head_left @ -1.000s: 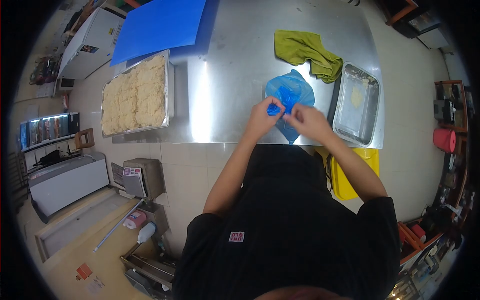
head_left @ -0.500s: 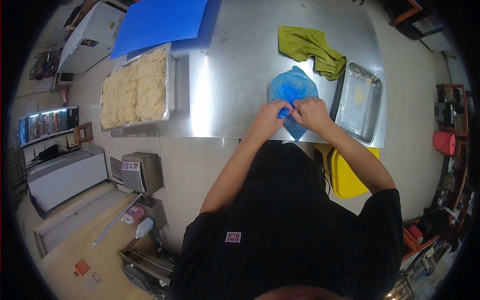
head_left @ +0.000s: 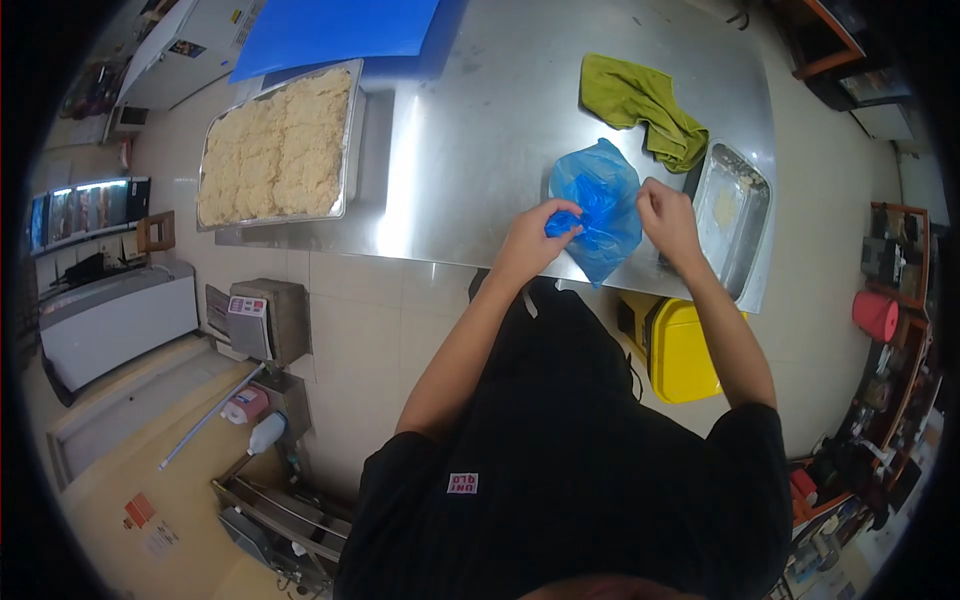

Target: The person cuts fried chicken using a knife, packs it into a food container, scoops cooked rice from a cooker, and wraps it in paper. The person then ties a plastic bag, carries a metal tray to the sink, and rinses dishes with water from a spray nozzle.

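Observation:
A translucent blue plastic bag lies at the table's front edge, bunched up, its contents hidden. My left hand is closed around the bag's gathered neck, with a twist of blue plastic poking out between thumb and fingers. Just right of the bag, my right hand is raised with its fingers curled in a pinch. Whatever those fingers may hold is too small to make out. Behind the bag lies a crumpled green cloth, and a metal tray with pale residue stands beyond my right hand.
A deep metal pan filled with a pale, crumbly slab in sections sits at the steel table's left end. Behind it lies a blue board. Below the front edge is a yellow bin; a scale stands at lower left.
My right hand has come away from the bag's neck, moving right and slightly up. My left hand keeps hold of the neck. The view has shifted a little.

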A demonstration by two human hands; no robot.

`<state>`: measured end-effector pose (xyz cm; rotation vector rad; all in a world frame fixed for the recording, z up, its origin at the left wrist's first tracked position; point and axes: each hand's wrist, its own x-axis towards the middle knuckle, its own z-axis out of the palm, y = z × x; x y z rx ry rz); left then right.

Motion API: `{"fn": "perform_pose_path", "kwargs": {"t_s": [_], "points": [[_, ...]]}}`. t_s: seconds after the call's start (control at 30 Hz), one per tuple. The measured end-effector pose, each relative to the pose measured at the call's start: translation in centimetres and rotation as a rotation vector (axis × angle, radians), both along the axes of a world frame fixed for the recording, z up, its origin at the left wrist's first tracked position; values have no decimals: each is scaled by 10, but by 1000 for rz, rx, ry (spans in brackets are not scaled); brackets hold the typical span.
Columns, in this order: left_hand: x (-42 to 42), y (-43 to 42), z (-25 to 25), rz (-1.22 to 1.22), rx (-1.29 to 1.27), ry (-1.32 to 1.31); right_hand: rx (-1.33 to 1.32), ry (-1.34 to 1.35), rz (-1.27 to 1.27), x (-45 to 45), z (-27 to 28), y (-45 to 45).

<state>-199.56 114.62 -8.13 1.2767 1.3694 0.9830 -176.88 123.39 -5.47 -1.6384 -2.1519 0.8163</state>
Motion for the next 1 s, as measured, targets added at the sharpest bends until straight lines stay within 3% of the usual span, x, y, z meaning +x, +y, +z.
{"fn": "perform_pose_path", "kwargs": {"t_s": [0.1, 0.13, 0.27, 0.37, 0.4, 0.5, 0.57, 0.8, 0.9, 1.0], "points": [[-4, -3, -10, 42, -20, -93, -23, 155, 233, -29, 26, -29], [-3, -4, -13, 56, -20, -113, -24, 34, 318, -34, 31, -36], [-4, -10, -19, 77, 5, -154, 13, -131, 306, -39, 2, -45], [0, 0, -31, -103, 29, -12, 40, -324, 243, -39, -8, -59], [8, 9, -60, -115, 233, -6, 95, -372, 243, -39, -20, -64], [29, 20, -85, -89, 278, 127, 160, -310, 169, -33, -64, -77], [33, 22, -100, -55, 288, 93, 211, -206, 165, -41, -57, -82], [25, 8, -70, 24, 326, 100, 299, -201, 259, -52, -32, -90], [22, 12, -61, 55, 231, 89, 289, -127, 226, -60, -40, -88], [35, 29, -98, 136, 246, 69, 300, -98, 194, -65, -31, -84]]}}
